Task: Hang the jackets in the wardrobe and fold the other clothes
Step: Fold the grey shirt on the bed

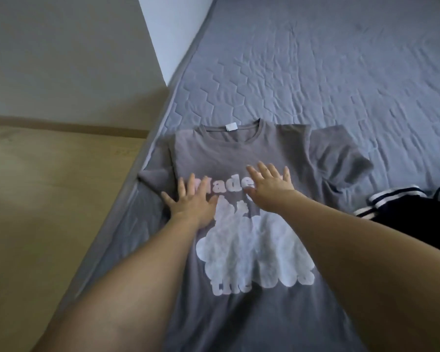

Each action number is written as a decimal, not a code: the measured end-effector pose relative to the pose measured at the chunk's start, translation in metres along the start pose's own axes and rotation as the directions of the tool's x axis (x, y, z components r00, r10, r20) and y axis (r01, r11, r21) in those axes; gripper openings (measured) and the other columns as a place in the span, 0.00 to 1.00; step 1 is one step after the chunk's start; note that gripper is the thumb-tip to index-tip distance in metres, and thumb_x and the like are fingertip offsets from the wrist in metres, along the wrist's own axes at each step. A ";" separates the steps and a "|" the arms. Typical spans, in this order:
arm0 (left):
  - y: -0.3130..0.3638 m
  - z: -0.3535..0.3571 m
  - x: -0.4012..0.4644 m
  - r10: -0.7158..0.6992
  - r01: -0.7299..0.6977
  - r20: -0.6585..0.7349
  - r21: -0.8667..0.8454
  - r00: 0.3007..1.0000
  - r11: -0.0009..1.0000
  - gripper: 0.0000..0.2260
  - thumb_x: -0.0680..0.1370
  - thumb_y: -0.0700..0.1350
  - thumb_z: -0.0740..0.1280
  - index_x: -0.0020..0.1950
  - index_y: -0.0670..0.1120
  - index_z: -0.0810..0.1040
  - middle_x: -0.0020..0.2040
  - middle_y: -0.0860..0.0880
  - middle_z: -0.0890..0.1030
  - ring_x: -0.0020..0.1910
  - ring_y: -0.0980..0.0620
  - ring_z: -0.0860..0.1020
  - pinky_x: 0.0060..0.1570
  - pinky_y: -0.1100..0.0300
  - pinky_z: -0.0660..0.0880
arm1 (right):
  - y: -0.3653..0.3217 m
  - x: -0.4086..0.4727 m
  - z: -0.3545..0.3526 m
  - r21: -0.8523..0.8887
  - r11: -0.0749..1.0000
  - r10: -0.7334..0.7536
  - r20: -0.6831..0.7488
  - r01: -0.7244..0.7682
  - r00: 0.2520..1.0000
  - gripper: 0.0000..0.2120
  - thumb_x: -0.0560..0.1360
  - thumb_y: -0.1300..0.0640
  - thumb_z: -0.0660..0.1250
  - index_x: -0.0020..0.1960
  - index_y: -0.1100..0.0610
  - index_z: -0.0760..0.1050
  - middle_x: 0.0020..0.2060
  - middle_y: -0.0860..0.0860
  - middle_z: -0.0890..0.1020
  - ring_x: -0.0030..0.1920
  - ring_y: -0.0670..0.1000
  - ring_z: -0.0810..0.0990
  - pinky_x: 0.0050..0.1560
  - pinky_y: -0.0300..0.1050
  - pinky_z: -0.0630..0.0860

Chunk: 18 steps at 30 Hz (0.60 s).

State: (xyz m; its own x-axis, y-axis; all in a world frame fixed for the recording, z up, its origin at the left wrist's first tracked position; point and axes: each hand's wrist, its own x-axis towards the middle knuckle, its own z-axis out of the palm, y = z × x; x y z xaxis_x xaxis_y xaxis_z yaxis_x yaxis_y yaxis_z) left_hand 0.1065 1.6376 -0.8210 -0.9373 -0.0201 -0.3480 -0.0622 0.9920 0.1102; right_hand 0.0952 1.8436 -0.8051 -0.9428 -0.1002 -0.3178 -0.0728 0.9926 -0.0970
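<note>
A grey T-shirt (239, 151) with a white cloud print and pale lettering lies face up on the bed, collar away from me. Its left sleeve is folded in under the body; its right sleeve spreads out to the right. My left hand (192, 201) presses flat on the shirt's left chest, fingers straight and spread. My right hand (271, 185) lies flat on the lettering in the middle of the chest, fingers also spread. Neither hand grips the fabric.
A dark navy garment with white-striped cuffs (412, 209) lies bunched at the right, beside the shirt. The bed's grey quilted cover (315, 72) stretches away behind. The bed's left edge (127, 199) drops to a wooden floor (48, 199), with a wall behind.
</note>
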 end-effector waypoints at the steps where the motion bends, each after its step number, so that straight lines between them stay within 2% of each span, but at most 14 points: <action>1: -0.009 0.015 0.012 -0.014 0.013 -0.061 -0.003 0.998 1.000 0.28 0.80 0.65 0.45 0.79 0.60 0.44 0.80 0.53 0.41 0.78 0.46 0.37 0.68 0.28 0.39 | -0.004 0.016 0.019 0.006 1.000 -0.008 -0.048 0.009 0.999 0.29 0.81 0.39 0.44 0.78 0.44 0.39 0.79 0.49 0.41 0.78 0.55 0.40 0.73 0.64 0.35; 5: -0.054 0.059 0.055 -0.036 0.007 -0.278 -0.105 0.960 0.994 0.30 0.79 0.66 0.44 0.79 0.58 0.44 0.80 0.54 0.43 0.79 0.46 0.42 0.71 0.32 0.42 | -0.025 0.072 0.078 0.097 0.995 0.001 -0.227 0.021 0.974 0.30 0.78 0.35 0.41 0.78 0.42 0.43 0.79 0.48 0.42 0.78 0.55 0.40 0.73 0.64 0.36; 7: -0.072 0.063 0.069 -0.118 -0.024 -0.479 -0.281 0.870 0.959 0.30 0.80 0.62 0.52 0.79 0.55 0.51 0.80 0.46 0.51 0.77 0.43 0.52 0.72 0.39 0.50 | -0.032 0.097 0.089 0.143 0.990 0.049 -0.296 -0.007 0.954 0.32 0.76 0.32 0.40 0.78 0.41 0.44 0.79 0.47 0.43 0.78 0.54 0.41 0.73 0.62 0.36; 8: -0.079 0.060 0.077 -0.242 -0.005 -0.553 -0.407 0.798 0.914 0.30 0.79 0.59 0.58 0.79 0.51 0.55 0.78 0.41 0.55 0.75 0.40 0.56 0.72 0.42 0.53 | -0.036 0.108 0.089 0.143 0.990 0.057 -0.318 -0.012 0.946 0.33 0.75 0.31 0.39 0.78 0.41 0.45 0.79 0.47 0.44 0.78 0.54 0.41 0.73 0.62 0.36; 9: -0.086 0.054 0.084 -0.394 0.043 -0.545 -0.547 0.740 0.836 0.31 0.78 0.56 0.62 0.78 0.47 0.58 0.76 0.39 0.58 0.73 0.37 0.59 0.72 0.44 0.55 | -0.040 0.118 0.085 0.137 0.991 0.054 -0.328 -0.009 0.943 0.33 0.75 0.31 0.39 0.78 0.41 0.45 0.79 0.47 0.44 0.78 0.54 0.42 0.73 0.62 0.37; 11: -0.096 0.032 0.097 -0.652 0.160 -0.341 -0.797 0.677 0.583 0.31 0.75 0.53 0.67 0.74 0.42 0.61 0.74 0.37 0.61 0.71 0.36 0.61 0.71 0.48 0.57 | -0.050 0.133 0.077 0.126 0.992 0.029 -0.322 0.012 0.946 0.33 0.76 0.32 0.39 0.78 0.42 0.45 0.79 0.46 0.45 0.78 0.54 0.42 0.74 0.62 0.38; 13: -0.103 0.013 0.109 -0.743 0.228 -0.092 -0.920 0.663 0.318 0.29 0.74 0.51 0.69 0.70 0.40 0.66 0.71 0.36 0.65 0.69 0.36 0.65 0.68 0.51 0.64 | -0.060 0.140 0.073 0.101 0.994 -0.004 -0.321 0.038 0.947 0.33 0.76 0.32 0.39 0.78 0.43 0.45 0.79 0.45 0.45 0.78 0.54 0.43 0.74 0.61 0.39; 14: -0.104 0.005 0.113 -0.726 0.233 -0.020 -0.941 0.687 0.247 0.27 0.73 0.49 0.70 0.68 0.39 0.69 0.70 0.37 0.68 0.67 0.37 0.69 0.64 0.51 0.69 | -0.064 0.141 0.073 0.080 0.995 -0.022 -0.324 0.051 0.946 0.32 0.77 0.33 0.39 0.78 0.43 0.45 0.78 0.45 0.46 0.78 0.54 0.43 0.74 0.61 0.41; 16: -0.105 -0.007 0.118 -0.631 0.180 -0.020 -0.951 0.776 0.252 0.21 0.73 0.44 0.70 0.64 0.38 0.75 0.65 0.38 0.76 0.61 0.38 0.76 0.59 0.50 0.76 | -0.066 0.140 0.073 0.052 0.996 -0.049 -0.317 0.070 0.947 0.32 0.77 0.33 0.39 0.78 0.44 0.45 0.78 0.45 0.46 0.78 0.54 0.44 0.74 0.61 0.42; 17: -0.106 -0.013 0.116 -0.607 0.132 -0.062 -0.954 0.792 0.270 0.18 0.74 0.42 0.68 0.63 0.37 0.76 0.62 0.37 0.78 0.59 0.38 0.78 0.58 0.48 0.77 | -0.064 0.140 0.073 0.049 0.996 -0.058 -0.308 0.076 0.950 0.33 0.77 0.33 0.39 0.78 0.44 0.45 0.78 0.45 0.46 0.78 0.53 0.44 0.74 0.60 0.42; 18: -0.111 -0.017 0.113 -0.626 0.097 -0.111 -0.952 0.772 0.289 0.17 0.75 0.40 0.66 0.63 0.36 0.75 0.62 0.36 0.78 0.59 0.37 0.78 0.58 0.48 0.76 | -0.061 0.141 0.073 0.042 0.995 -0.070 -0.303 0.087 0.950 0.33 0.76 0.33 0.37 0.78 0.44 0.44 0.79 0.45 0.45 0.78 0.53 0.43 0.75 0.60 0.42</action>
State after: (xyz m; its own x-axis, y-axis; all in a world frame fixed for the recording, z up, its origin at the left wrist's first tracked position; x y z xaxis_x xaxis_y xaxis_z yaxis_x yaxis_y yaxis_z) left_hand 0.0013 1.5232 -0.8564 -0.7228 -0.6502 -0.2341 -0.4356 0.1658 0.8848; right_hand -0.0093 1.7642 -0.9125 -0.9895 -0.1440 -0.0097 -0.1405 0.9764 -0.1638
